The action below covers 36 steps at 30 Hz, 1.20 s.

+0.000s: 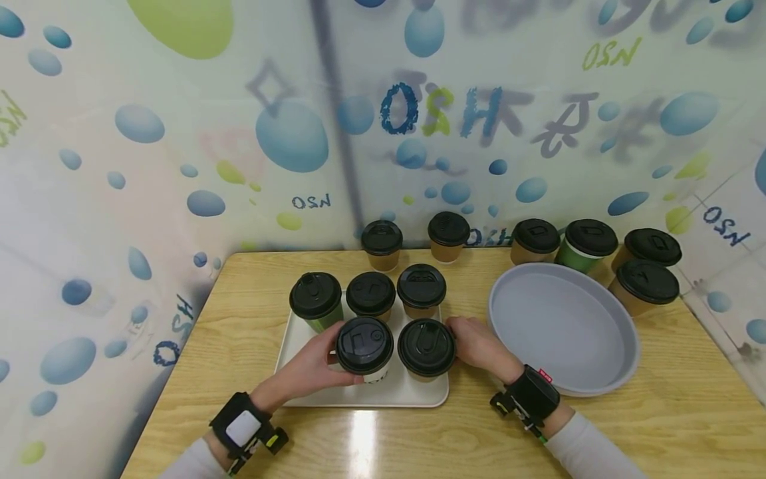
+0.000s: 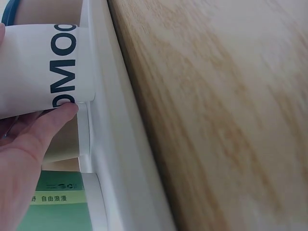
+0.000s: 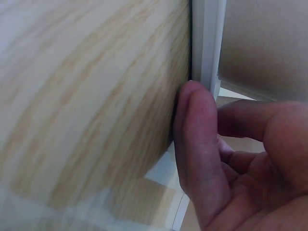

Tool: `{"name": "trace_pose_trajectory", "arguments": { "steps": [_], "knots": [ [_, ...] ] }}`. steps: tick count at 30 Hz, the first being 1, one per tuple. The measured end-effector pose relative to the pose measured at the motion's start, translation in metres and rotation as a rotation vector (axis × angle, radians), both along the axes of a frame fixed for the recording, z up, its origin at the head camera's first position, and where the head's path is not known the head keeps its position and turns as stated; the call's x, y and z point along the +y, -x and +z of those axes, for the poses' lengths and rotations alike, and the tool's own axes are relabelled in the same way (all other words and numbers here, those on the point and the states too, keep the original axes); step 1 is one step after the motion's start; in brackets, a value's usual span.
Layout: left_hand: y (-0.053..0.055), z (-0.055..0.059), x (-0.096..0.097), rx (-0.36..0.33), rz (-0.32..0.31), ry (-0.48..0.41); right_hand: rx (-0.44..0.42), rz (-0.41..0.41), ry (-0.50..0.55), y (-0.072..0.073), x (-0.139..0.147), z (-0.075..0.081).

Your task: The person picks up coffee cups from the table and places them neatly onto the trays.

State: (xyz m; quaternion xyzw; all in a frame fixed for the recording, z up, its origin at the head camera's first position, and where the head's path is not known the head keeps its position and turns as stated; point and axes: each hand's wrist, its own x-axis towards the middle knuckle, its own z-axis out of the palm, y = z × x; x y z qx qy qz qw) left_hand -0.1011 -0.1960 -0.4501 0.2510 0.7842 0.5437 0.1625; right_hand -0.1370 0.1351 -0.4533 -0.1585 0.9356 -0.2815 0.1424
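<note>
On tray [image 1: 413,399], left hand [image 1: 320,362] grips white cup [image 1: 364,346], likely light, squeezable, best held mid-height; right hand [image 1: 479,342] pinches tray's right edge

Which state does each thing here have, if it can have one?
White tray: loaded with cups
White cup: upright, lid on
Left hand: holding the white cup
Right hand: at the white tray's edge, grip unclear
Four other cups on the white tray: upright, lids on
Two cups behind the white tray: upright, lids on
Grey tray: open side up
Four cups beside the grey tray: upright, lids on
</note>
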Motion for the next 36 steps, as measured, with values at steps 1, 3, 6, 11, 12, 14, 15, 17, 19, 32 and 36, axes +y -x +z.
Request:
{"name": "trace_pose_trajectory", "arguments": {
  "steps": [1, 3, 6, 11, 12, 14, 15, 17, 19, 32, 36],
  "knots": [
    [0.0001, -0.0002, 0.0001, 0.000, 0.000, -0.001, 0.000, 0.000, 0.001, 0.0000, 0.0000, 0.0000],
    [0.0002, -0.0004, 0.0006, 0.003, 0.003, 0.001, -0.003, -0.001, 0.004, -0.0002, -0.0001, 0.0002],
    [-0.0001, -0.0010, 0.0010, 0.006, 0.017, 0.007, -0.005, -0.003, 0.003, -0.0003, -0.0004, 0.0006],
    [-0.0014, -0.0007, 0.0021, 0.015, 0.029, 0.011, -0.001, -0.004, -0.001, -0.0004, -0.0006, 0.0006],
    [-0.0017, -0.0005, 0.0023, 0.019, 0.028, 0.010, -0.002, -0.006, -0.001, -0.0005, -0.0006, 0.0007],
    [-0.0023, 0.0000, 0.0027, 0.024, 0.025, 0.007, -0.007, -0.009, 0.001, -0.0009, -0.0006, 0.0009],
    [-0.0024, 0.0000, 0.0029, 0.026, 0.024, 0.006, -0.010, -0.010, 0.002, -0.0010, -0.0007, 0.0010],
    [-0.0025, -0.0004, 0.0030, 0.029, 0.021, 0.006, -0.015, -0.013, 0.007, -0.0013, -0.0007, 0.0011],
    [-0.0024, -0.0015, 0.0028, 0.027, 0.018, 0.004, -0.016, -0.013, 0.011, -0.0013, -0.0007, 0.0012],
    [-0.0039, -0.0065, -0.0003, -0.008, 0.000, 0.077, -0.017, -0.018, 0.015, -0.0014, -0.0001, 0.0001],
    [-0.0062, -0.0065, -0.0040, -0.019, -0.007, 0.083, -0.026, -0.035, 0.015, -0.0011, -0.0004, -0.0002]
  ]
}}
